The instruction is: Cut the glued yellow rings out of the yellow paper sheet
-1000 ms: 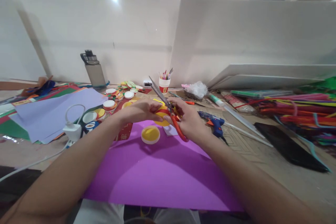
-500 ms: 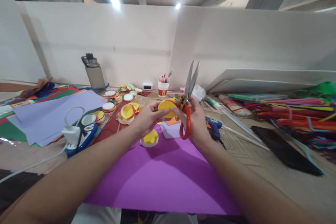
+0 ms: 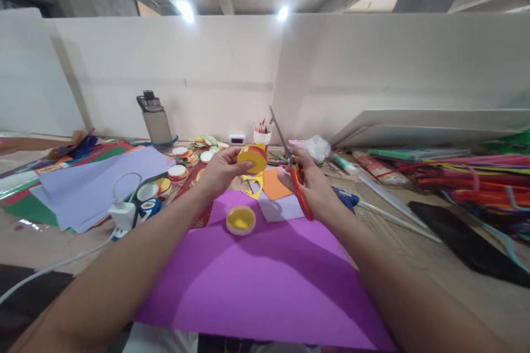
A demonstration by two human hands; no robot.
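Note:
My left hand [image 3: 219, 172] pinches a yellow disc [image 3: 253, 161] with a red and yellow piece behind its upper edge. In my right hand [image 3: 312, 179] are scissors [image 3: 301, 192] with red handles, their blades pointing up and to the left. The scissors and the disc are apart. Below my left hand, a white-rimmed round piece with a yellow centre [image 3: 240, 220] lies on the purple sheet [image 3: 256, 281]. Between my hands lie a yellow paper offcut [image 3: 256, 186], an orange paper [image 3: 276, 184] and a pale lilac paper [image 3: 284, 209].
Left are a bottle [image 3: 157, 124], lilac sheets [image 3: 99, 182], several round pieces [image 3: 178, 171] and a white plug [image 3: 123, 213] with a cable. A cup of pens [image 3: 262, 136] stands behind. Right are a blue glue gun [image 3: 346, 199], a black flat object [image 3: 464, 237] and coloured strips [image 3: 472, 176].
My hands have moved apart. The scissors have left the disc and now tilt left with their blades closer together. The yellow offcut now shows on the papers. The view has shifted slightly.

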